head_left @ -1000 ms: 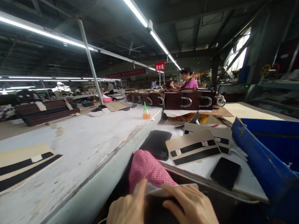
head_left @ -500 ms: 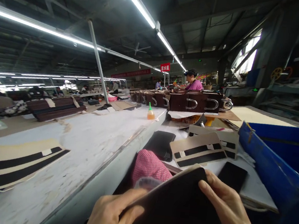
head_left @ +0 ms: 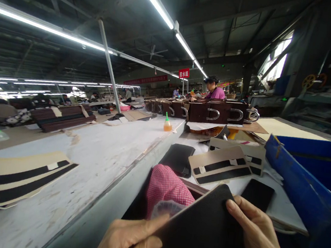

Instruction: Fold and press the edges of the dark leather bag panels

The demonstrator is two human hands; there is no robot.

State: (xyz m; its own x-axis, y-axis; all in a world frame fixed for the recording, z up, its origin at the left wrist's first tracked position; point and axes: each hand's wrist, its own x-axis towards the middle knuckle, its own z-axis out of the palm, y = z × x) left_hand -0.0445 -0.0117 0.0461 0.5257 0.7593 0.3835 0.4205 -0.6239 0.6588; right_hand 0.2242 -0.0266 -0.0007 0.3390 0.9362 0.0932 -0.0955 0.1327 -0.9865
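Two-handed hold | pinched dark panel point(head_left: 200, 233) at near left edge with left hand point(head_left: 127, 242) | gripped right edge with right hand point(head_left: 255, 241), fingers curled over | next likely needed steady grip

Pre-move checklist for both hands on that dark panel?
1. Left hand pinches dark panel at its left edge: ok.
2. Right hand holds its right edge: ok.
3. Panel free of pink checked cloth: cannot tell, it overlaps the cloth.
4. Panel corner apart from phone: cannot tell, close.
5. Striped card lies flat, apart from both hands: ok.
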